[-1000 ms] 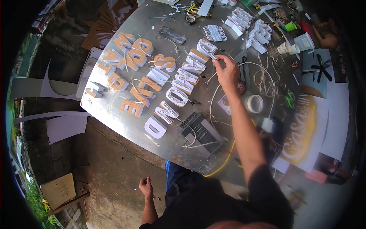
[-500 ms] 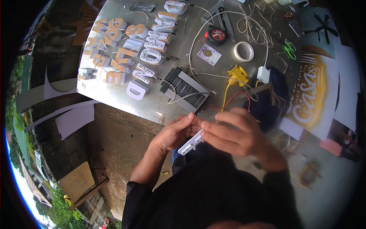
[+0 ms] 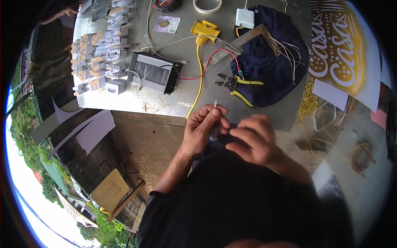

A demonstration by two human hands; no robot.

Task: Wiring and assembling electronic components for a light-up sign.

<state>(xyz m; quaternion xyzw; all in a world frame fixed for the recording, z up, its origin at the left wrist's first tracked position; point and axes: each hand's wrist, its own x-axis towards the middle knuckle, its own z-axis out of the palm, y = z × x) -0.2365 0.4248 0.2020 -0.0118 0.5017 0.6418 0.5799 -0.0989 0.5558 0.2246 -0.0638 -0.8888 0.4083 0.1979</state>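
My left hand is closed on a narrow white bar with small LED modules, now turned almost edge-on. A thin pale end rises above the fingers toward the table edge. Just to the right is my right hand, apart from the bar, its fingers loosely bent and spread with nothing seen in them. Beyond the hands, wire strippers with yellow handles lie on the table against a dark blue cloth. A silver-and-black power supply sits to the left, with a red wire running from it.
White block letters stand at the table's left. A yellow socket, white adapter, metal square, banknote and tape roll lie farther back. Yellow cord and a printed sheet are at right.
The view has shifted right, bringing the wire strippers into sight. My right hand has come off the white bar, and my left hand alone holds it, turned more upright.
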